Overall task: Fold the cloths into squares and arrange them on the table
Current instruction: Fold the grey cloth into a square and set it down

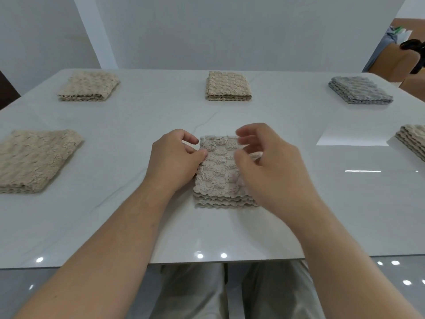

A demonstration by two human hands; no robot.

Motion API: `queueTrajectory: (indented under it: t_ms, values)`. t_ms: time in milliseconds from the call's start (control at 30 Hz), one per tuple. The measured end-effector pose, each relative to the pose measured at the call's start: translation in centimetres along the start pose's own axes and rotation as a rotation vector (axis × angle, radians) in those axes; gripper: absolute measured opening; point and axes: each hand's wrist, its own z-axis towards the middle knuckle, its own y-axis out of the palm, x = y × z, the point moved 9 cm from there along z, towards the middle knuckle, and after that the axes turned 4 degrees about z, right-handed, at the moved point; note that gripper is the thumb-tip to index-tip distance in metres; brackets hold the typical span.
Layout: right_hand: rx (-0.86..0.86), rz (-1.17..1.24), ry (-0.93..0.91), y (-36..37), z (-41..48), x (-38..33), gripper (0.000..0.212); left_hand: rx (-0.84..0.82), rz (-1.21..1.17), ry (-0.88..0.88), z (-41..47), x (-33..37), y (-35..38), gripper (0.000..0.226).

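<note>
Centrally, hands (226, 162) on folded beige cloth (218, 173), white table (138, 125).

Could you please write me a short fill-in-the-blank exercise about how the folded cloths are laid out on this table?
1. Counting the one under the hands, ____ folded cloths lie on the white table.
2. The far-right cloth is ____, unlike the beige ones.
3. The left hand and right hand are at the ____ cloth.

Missing words: six; grey; middle
</note>
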Motion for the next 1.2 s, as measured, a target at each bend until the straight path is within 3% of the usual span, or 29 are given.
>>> queueTrajectory:
  t_ms: [100,233,300,367,433,500,600,767,933,1033,1200]
  values:
    - [-0.05,-0.25,-0.012,-0.7,0.8,1.8,0.035,0.02,0.018,0.024,0.0,0.3,0.1,0.02]
    - [-0.235,-0.391,-0.057,1.1,1.0,3.7,0.043,0.026,0.122,0.112,-0.4,1.1,0.6,0.024]
    - [-0.324,-0.429,-0.012,2.4,0.6,5.2,0.049,0.032,0.257,0.256,-0.8,2.4,1.1,0.036]
    - [-0.37,-0.479,0.01,3.2,0.1,6.2,0.053,0.053,0.45,0.512,-1.8,4.6,1.9,0.051]
    - [-0.379,-0.499,0.009,3.5,0.0,6.6,0.055,-0.011,0.627,0.69,-2.5,5.7,3.3,0.061]
    - [-0.376,-0.477,0.019,3.2,0.1,6.6,0.055,-0.154,0.714,0.649,-2.4,5.0,4.5,0.067]
    - [-0.353,-0.482,0.023,2.6,0.0,6.5,0.055,-0.288,0.64,0.479,-1.9,3.4,4.9,0.07]
    - [-0.403,-0.504,0.053,2.8,-0.3,7.0,0.055,-0.33,0.521,0.353,-1.4,3.0,4.6,0.044]
    - [-0.357,-0.502,0.021,2.5,-0.9,6.6,0.054,-0.336,0.635,0.502,-3.7,4.6,5.5,0.057]
    - [-0.368,-0.508,0.034,2.8,-1.1,6.9,0.055,-0.432,0.689,0.489,-4.4,3.2,7.0,0.064]
    - [-0.334,-0.515,0.017,2.2,-1.3,6.6,0.053,-0.387,0.725,0.534,-5.1,3.9,6.8,0.064]
